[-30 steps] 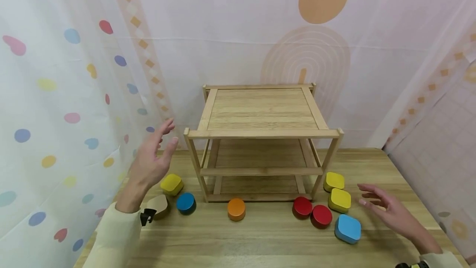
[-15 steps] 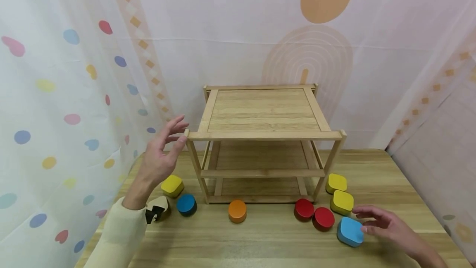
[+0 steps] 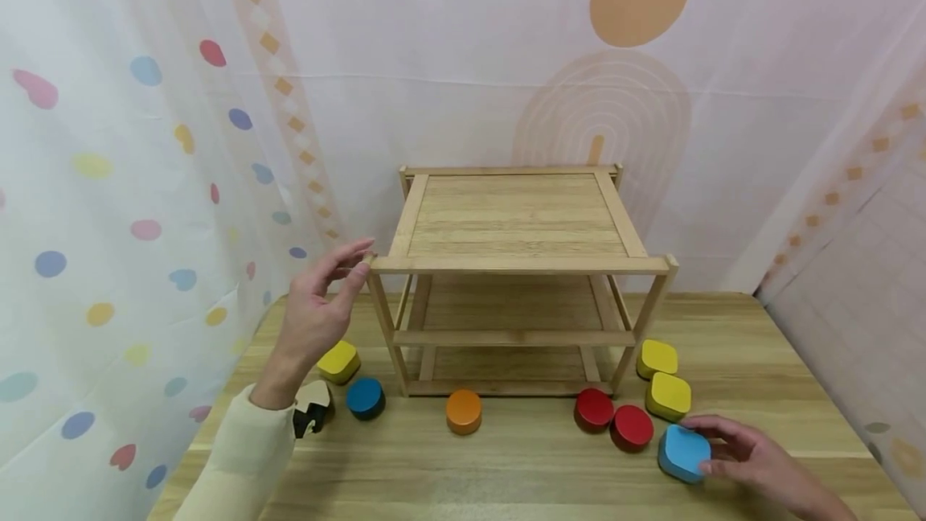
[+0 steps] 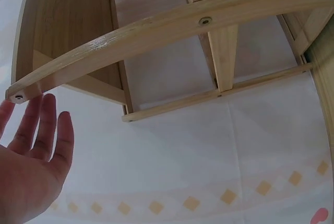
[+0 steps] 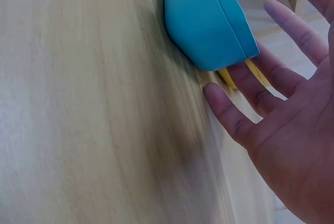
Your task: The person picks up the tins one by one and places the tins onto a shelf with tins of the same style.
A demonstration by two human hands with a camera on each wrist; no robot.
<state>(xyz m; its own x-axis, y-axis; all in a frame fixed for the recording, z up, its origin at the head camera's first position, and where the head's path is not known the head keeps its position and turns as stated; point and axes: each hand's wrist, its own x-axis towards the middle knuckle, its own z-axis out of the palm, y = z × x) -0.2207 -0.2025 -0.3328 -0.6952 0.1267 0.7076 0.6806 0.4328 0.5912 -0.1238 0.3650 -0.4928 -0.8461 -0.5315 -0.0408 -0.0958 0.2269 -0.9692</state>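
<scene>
My left hand is at the front left top corner of a wooden shelf rack, its thumb and fingers on either side of the corner. In the left wrist view, fingertips reach the end of the rack's side rail. My right hand is at the right side of a light blue rounded-square block, thumb in front and fingers behind. In the right wrist view, its fingers are spread and fairly straight beside the block, which sits on the table.
Two yellow blocks and two red round blocks stand near the rack's right leg. An orange round block is in front. Blue, yellow and cream blocks lie at left. Patterned curtains surround the wooden table.
My left hand has moved right to the rack's corner. My right hand has moved left and down, from beside the yellow blocks to the light blue block. The blocks keep their places.
</scene>
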